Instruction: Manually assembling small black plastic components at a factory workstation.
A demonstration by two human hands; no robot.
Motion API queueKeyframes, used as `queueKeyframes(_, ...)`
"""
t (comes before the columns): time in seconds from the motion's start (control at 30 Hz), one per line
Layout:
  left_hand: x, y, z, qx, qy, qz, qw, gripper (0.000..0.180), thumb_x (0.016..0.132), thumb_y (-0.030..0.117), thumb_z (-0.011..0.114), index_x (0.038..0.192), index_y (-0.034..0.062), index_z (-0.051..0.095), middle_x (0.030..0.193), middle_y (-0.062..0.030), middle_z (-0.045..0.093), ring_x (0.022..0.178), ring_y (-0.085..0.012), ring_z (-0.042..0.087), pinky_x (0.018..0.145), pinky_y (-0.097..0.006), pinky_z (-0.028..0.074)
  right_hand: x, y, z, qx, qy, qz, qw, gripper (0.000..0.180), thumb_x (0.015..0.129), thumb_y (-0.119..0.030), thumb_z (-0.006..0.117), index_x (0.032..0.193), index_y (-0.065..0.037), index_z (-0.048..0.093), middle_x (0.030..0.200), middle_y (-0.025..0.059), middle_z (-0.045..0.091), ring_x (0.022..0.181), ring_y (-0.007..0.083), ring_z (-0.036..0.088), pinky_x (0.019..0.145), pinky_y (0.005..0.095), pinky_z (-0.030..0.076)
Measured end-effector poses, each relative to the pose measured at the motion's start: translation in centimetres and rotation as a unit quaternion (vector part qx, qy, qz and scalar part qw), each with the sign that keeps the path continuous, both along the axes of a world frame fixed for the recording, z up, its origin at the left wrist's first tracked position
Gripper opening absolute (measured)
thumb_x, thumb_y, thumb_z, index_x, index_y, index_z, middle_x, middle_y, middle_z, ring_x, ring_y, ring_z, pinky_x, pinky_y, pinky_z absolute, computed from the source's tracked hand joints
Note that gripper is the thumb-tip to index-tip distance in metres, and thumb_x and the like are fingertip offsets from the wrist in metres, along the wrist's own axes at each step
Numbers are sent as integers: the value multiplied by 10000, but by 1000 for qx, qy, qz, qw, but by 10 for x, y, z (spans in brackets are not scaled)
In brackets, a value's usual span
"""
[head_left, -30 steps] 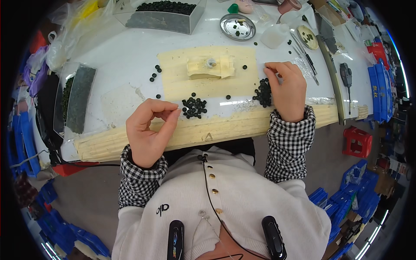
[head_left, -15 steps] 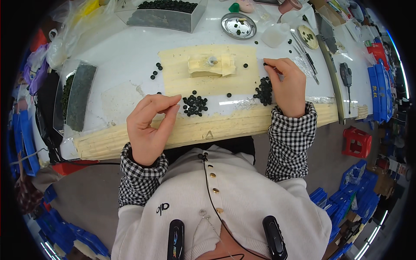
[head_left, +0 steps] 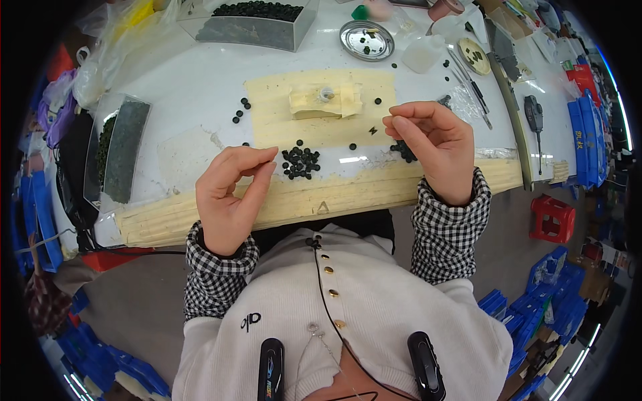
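With the pale yellow block (head_left: 298,105) on its yellow mat (head_left: 271,130) as our clock's centre, we see a bin (head_left: 128,157) on the white counter (head_left: 190,87), just below nine o'clock. Our left hand (head_left: 227,197) is between seven and eight, palm clear of the counter; in its grip, thumb and forefinger tips lie close, but we cannot tell whether they meet or pinch anything. A few stray discs (head_left: 247,106) sit at nine, and a clear tray (head_left: 251,35) of black pieces between ten and eleven. The left pile of black discs (head_left: 301,163) lies near seven, just beside the left fingertips. A round metal dish (head_left: 348,47) stands at one. The right pile of discs (head_left: 401,150) is at four, partly hidden by our right hand (head_left: 441,150), whose grip hovers between three and four, fingertips bunched; we cannot tell whether they hold a disc. Tweezers (head_left: 474,89) lie at three.
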State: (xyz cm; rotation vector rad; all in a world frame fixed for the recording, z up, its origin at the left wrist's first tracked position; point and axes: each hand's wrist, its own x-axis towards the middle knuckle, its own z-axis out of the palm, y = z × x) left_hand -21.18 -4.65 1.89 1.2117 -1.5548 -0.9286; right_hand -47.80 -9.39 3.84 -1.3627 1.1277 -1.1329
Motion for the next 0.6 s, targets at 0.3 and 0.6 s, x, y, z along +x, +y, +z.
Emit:
queueKeyframes(0.3,-6,-2,3,-37,-56,22,997,190,779,-80,621,954,-19,664,845,-93,625,732,-129,588,680,-227,470,9,15,-8,-184,230,40,955,156,768,-28,681,923,-11,671,781,81,623,659,143,587,621,255,476)
queueKeyframes(0.6,2,4,-1,-22,-43,53,997,184,790,-89,618,959,-28,658,876,-81,618,787,-116,570,705,-224,457,-71,137,-96,46,40,-255,965,353,960,-210,361,772,15,558,694,77,555,637,132,485,616,256,403)
